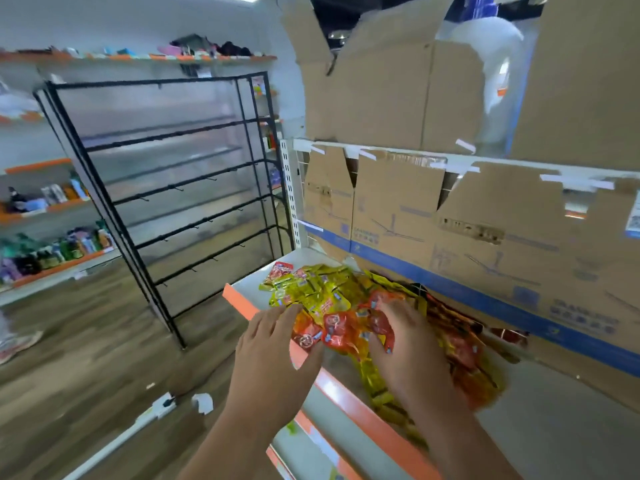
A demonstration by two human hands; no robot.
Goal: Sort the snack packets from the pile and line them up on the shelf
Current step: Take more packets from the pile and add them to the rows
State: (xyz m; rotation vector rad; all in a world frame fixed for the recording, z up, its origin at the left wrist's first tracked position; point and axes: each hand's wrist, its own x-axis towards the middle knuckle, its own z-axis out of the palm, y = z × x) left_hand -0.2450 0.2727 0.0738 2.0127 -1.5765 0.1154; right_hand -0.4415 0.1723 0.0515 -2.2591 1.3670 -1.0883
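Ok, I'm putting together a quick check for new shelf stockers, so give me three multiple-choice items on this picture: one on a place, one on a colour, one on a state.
1. Where does the pile of snack packets lie?
A. in a shopping basket
B. on a trolley
C. on the white shelf with the orange edge

2. What colours are the packets?
A. yellow and red
B. blue and white
C. green and black

3. What are the person's hands doing?
A. both hang clear of the shelf
B. both are on the pile
C. one lifts a packet high above it

Answers:
1. C, the pile sits on the white surface behind the orange strip.
2. A, only yellow and red wrappers show.
3. B, the left hand and the right hand both touch packets.
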